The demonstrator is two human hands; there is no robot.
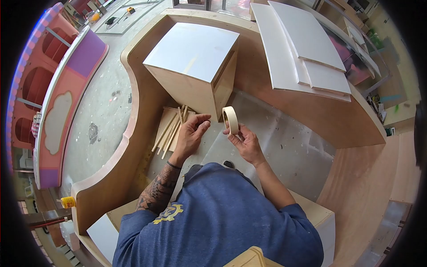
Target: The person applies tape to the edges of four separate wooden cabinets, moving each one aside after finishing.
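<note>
A roll of cream masking tape point(230, 120) is held upright in my right hand point(247, 145), with the fingers closed on its lower edge. To the left of the roll is my left hand point(192, 134), its thumb and index finger brought close together. Whether anything thin is between those fingertips I cannot make out. A gap separates the left fingertips from the tape. Below and beyond the left hand, several thin wooden strips point(171, 132) lie on a wooden board point(165, 116).
A curved plywood wall point(133, 84) surrounds me. Ahead stands a wooden box with a white top point(191, 46). White panels point(293, 49) lie stacked across the wall at right. A yellow bottle point(68, 202) sits at the left wall's end. A pink and purple counter point(66, 107) stands beyond.
</note>
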